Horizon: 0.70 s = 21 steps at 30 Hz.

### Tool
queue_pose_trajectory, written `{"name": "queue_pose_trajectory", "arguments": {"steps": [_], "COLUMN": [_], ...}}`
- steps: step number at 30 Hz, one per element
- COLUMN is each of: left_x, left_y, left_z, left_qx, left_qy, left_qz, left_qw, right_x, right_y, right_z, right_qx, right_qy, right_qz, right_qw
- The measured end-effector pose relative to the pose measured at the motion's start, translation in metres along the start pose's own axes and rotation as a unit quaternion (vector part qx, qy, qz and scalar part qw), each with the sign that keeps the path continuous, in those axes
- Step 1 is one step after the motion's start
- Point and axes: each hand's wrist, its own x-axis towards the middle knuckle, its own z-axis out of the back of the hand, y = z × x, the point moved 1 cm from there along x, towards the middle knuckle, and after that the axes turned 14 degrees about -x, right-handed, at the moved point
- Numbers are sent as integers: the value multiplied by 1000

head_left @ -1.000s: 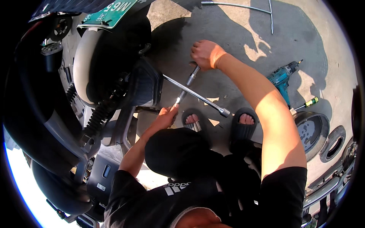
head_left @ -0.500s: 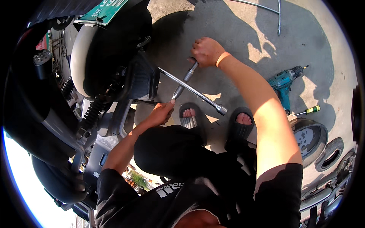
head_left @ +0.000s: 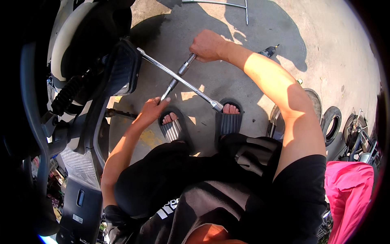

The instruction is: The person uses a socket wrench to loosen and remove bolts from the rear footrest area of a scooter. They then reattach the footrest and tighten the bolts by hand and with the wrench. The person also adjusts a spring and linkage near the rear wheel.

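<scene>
A chrome cross wrench (head_left: 195, 89) is held above the floor beside the scooter's rear end. My right hand (head_left: 207, 46) grips the upper end of one arm. My left hand (head_left: 154, 107) is closed on the lower end of that arm. The long crossing bar runs from beside the black ridged guard (head_left: 121, 67) at upper left down to a socket end over my right sandal (head_left: 228, 122). I cannot tell whether that left end touches the scooter.
The scooter's rear tyre (head_left: 81, 36) and shock absorber (head_left: 65, 97) fill the left side. A T-shaped bar (head_left: 219, 3) lies at the top. A drill (head_left: 268, 51) is partly behind my right arm. A loose tyre (head_left: 331, 124), wheel parts and pink fabric (head_left: 347, 191) are at right.
The whole view has shifted, so scooter, wrench and both hands appear higher and further left. Pink fabric has come into view at lower right. Both hands still grip the wrench.
</scene>
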Motion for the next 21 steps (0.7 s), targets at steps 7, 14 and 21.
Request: {"name": "queue_pose_trajectory", "arguments": {"steps": [7,14,21], "left_x": [47,47,55], "left_y": [-21,33,70], "left_z": [5,79,117], "left_qx": [200,373,788], "left_qy": [-226,-296,-314], "left_qz": [-403,-328,-339], "left_qw": [864,816,406], "right_x": [-117,-167,-31], "right_y": [-56,-96,-21], "right_z": [-23,-52,-14], "right_qx": [-52,-77,232], "right_qy": [97,120,50], "right_qz": [-259,-453,-265], "right_qw": [960,880,934]}}
